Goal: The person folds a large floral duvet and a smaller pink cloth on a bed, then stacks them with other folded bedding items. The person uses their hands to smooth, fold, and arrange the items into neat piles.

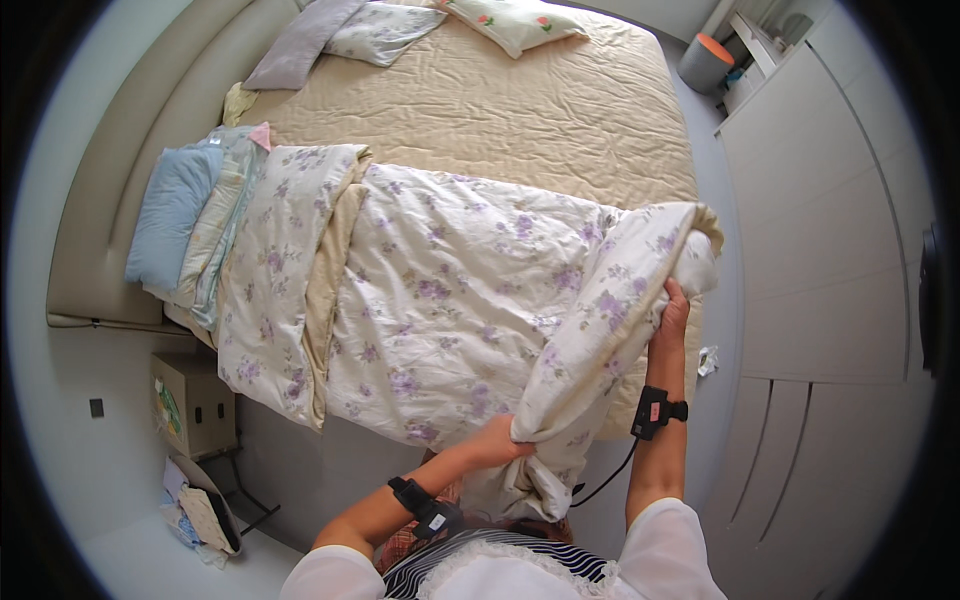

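A quilt with purple flowers on white (450, 300) lies across the near side of the bed, its left end folded back to show a beige underside. Its right end is bunched into a thick raised fold. My left hand (499, 444) grips the near end of that fold, and a crumpled corner hangs below it by my body. My right hand (673, 311) holds the fold farther along, near the bed's right edge; part of its fingers is hidden by cloth. A beige quilted bedspread (517, 112) covers the mattress beneath and beyond.
Folded blue bedding (176, 210) is stacked by the padded headboard (97, 225). Pillows (307, 45) lie at the far side. A nightstand (195, 405) and a basket of cloths (202, 510) stand lower left. Wardrobe doors (817, 225) line the right; a crumpled tissue (707, 361) lies on the floor.
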`<state>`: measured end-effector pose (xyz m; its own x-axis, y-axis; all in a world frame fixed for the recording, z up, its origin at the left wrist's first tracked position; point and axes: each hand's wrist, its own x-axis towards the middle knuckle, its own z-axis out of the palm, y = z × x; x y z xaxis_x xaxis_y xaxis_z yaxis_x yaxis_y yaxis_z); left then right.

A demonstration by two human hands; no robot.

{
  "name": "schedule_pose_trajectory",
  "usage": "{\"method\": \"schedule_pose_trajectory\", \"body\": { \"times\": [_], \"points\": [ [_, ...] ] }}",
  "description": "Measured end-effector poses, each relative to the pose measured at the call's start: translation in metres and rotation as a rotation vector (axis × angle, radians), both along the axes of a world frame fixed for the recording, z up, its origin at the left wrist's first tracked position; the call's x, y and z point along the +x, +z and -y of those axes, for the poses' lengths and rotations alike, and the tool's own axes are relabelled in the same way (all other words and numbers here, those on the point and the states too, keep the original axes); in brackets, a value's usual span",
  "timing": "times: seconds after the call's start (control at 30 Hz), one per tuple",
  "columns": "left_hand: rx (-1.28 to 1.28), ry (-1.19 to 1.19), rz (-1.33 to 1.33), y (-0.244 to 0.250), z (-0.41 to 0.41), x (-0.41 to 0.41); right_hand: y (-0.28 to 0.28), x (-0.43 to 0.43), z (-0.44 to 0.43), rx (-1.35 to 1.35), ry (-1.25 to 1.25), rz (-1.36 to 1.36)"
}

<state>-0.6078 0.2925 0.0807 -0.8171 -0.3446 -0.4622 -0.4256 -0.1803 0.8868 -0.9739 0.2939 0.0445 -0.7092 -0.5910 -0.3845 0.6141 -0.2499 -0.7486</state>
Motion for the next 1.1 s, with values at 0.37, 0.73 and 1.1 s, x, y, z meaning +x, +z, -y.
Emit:
{"method": "schedule_pose_trajectory", "body": {
  "times": [0.37, 0.73, 1.1],
  "points": [
    [-0.233, 0.68, 0.483, -0.141, 0.167, 0.267, 0.022, 0.264, 0.249, 0.201, 0.852, -0.523],
    [-0.795, 0.692, 0.51, -0.12, 0.115, 0.253, -0.105, 0.241, 0.025, 0.679, 1.069, -0.798],
    [-0.41, 0.375, 0.483, -0.088, 0.067, 0.249, -0.116, 0.198, -0.008, 0.777, 0.882, -0.598]
  ]
}}
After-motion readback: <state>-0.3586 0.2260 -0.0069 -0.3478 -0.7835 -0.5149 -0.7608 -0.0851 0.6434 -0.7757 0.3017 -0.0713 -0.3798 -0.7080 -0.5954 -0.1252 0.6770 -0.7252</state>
